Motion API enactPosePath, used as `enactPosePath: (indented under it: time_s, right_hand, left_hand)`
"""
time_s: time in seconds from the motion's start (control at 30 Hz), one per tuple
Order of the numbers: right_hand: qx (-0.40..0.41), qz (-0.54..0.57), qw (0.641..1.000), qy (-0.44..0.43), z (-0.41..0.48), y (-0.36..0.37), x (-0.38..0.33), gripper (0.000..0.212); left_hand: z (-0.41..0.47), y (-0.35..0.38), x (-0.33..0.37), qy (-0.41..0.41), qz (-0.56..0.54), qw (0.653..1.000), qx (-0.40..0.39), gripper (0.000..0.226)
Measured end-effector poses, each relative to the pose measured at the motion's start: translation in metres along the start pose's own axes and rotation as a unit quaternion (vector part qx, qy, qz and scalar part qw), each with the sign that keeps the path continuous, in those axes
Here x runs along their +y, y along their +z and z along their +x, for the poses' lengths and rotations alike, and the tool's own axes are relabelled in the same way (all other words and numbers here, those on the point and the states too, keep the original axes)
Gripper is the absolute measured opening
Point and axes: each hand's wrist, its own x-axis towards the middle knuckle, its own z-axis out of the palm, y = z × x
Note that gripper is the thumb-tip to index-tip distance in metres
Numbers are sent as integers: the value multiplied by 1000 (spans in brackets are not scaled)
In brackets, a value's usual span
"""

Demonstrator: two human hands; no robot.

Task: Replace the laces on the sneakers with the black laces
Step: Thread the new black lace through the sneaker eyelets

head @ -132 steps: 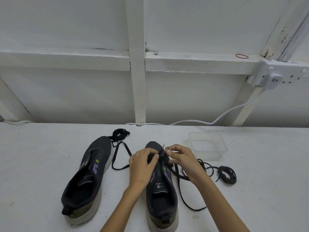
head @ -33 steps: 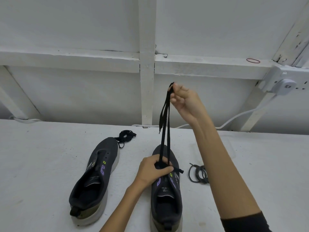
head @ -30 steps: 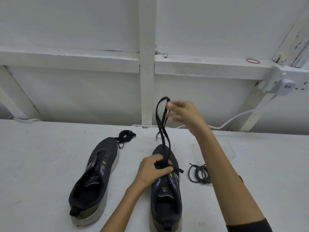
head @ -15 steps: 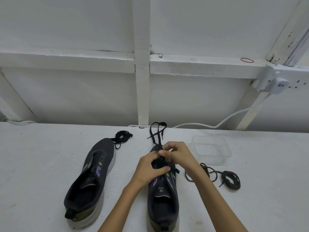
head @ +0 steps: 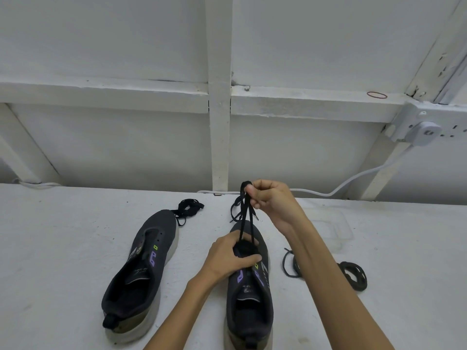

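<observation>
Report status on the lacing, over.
Left hand grips the sneaker at its eyelets. Right hand pinches black lace, both strands pulled up. Other sneaker unlaced. Nothing in the way.

The left forearm [head: 182, 306] comes in from the bottom edge and angles up to the right, bare, with the wrist straight. The left hand [head: 231, 257] lies palm down on the front of a sneaker [head: 250, 294]; its fingers curl over the lacing area and the thumb stretches across toward the right. The right forearm [head: 336, 284] reaches in from the lower right, rising higher. The right hand [head: 274, 202] is held above and beyond the left, fingers curled inward, pinching a black lace [head: 245, 215] between thumb and forefinger.
</observation>
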Motion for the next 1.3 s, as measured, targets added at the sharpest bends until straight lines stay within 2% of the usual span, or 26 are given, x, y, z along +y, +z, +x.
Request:
enactPosePath:
  time_s: [0.1,0.3,0.5,0.6,0.67,0.77,0.83,0.97,1.13,1.3]
  right_hand:
    - [-13,24,1000,13,0,2,1,19]
    - [-9,18,1000,-15,2,-3,-11,15]
    - [6,66,998,-10,1,-6,-2,10]
    - [25,88,996,-14,-1,-12,0,1]
    - [30,69,997,-26,-4,-16,1,11]
    - [56,-26,997,-38,-8,-19,3,24]
    - [80,-57,994,-40,-12,-21,6,27]
    - [99,-6,994,-47,-21,-33,6,31]
    - [125,26,990,-63,-44,-62,-4,35]
    - [135,-7,987,-90,-65,-85,-16,27]
  left_hand:
    - [-1,0,-2,-3,-14,1000,0,31]
    - [-2,3,-7,-10,-57,998,9,35]
    - [-6,6,-4,11,-98,995,5,28]
    - [-9,8,2,20,-134,991,9,21]
    - [-12,7,11,41,-135,990,9,27]
    - [-13,3,31,77,-123,989,13,35]
    - [-12,-2,45,92,-123,987,41,38]
    - [-11,-22,68,93,-169,973,124,36]
    - [-26,-63,84,77,-270,923,263,29]
    - [-52,-96,77,66,-235,905,349,21]
